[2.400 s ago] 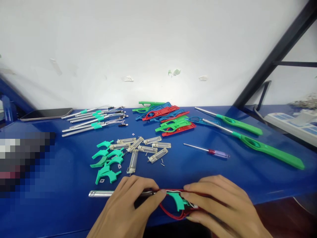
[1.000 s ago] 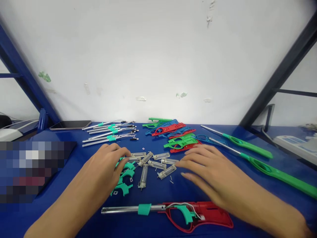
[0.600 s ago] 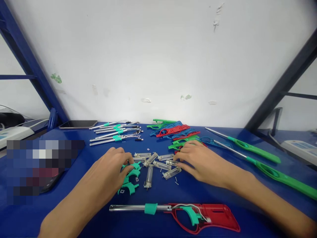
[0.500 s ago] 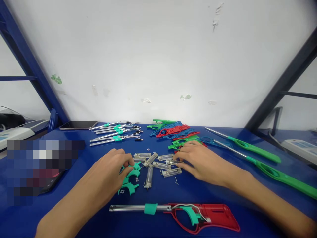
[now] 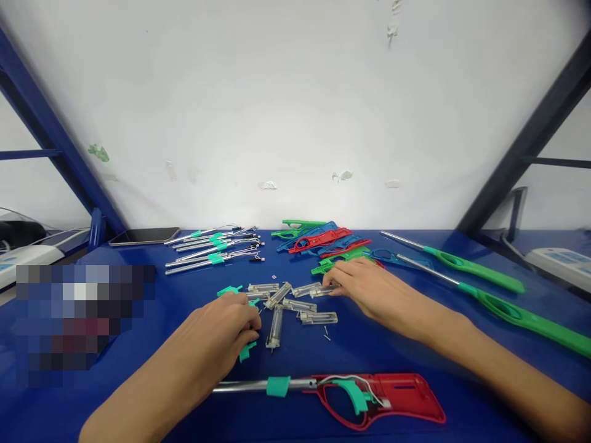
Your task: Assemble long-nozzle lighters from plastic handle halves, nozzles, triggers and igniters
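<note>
My left hand is over the small teal plastic triggers, fingers curled and thumb drawn in. Whatever it pinches is hidden. My right hand has its fingertips closed on the end of a clear lighter fuel tank, which lies among several similar clear tanks. In front of both hands rests an open red lighter half-shell. Fitted with it are a metal tube bearing a teal collar, a teal trigger and white wire.
Metal tubes with wires lie back left by a phone. Red, blue and green shells are piled at the back. Two green lighters lie right. A pixelated patch covers the left side. Small pins lie near the tanks.
My left hand has come down and nearer over the teal triggers, covering more of them. My right hand has shifted slightly away with the clear tank. The view has tilted a little.
</note>
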`<action>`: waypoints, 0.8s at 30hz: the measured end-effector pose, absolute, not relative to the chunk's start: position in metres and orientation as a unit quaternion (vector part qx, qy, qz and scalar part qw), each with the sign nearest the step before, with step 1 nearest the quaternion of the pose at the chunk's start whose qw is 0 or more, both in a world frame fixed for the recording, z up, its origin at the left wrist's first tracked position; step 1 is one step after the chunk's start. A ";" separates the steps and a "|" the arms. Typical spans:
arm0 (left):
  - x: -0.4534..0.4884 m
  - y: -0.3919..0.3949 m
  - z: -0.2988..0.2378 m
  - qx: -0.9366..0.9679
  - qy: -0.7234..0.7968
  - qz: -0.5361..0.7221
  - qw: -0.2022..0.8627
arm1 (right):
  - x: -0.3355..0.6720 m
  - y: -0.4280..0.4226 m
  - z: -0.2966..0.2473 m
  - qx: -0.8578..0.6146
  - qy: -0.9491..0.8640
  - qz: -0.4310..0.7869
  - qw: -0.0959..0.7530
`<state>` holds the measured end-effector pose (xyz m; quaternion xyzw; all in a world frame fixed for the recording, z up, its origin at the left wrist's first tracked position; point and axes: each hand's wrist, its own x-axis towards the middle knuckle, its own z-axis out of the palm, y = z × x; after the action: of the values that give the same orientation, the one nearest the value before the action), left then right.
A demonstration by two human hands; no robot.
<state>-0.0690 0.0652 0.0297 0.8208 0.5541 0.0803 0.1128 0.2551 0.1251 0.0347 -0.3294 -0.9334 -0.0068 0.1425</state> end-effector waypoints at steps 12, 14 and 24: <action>-0.067 0.060 0.037 0.819 0.555 0.096 0.112 | 0.254 0.124 0.035 -0.309 -0.935 0.066 0.162; -0.065 0.054 0.040 0.824 0.543 0.119 0.110 | 0.253 0.123 0.035 -0.305 -0.935 0.074 0.165; -0.046 0.064 0.045 0.811 0.511 0.257 0.125 | 0.251 0.104 0.046 -0.322 -0.928 0.044 0.183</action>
<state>-0.0458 0.0643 0.0453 0.8108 0.5108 0.2569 0.1249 0.2506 0.1043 0.0460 -0.3222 -0.9278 0.0437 0.1827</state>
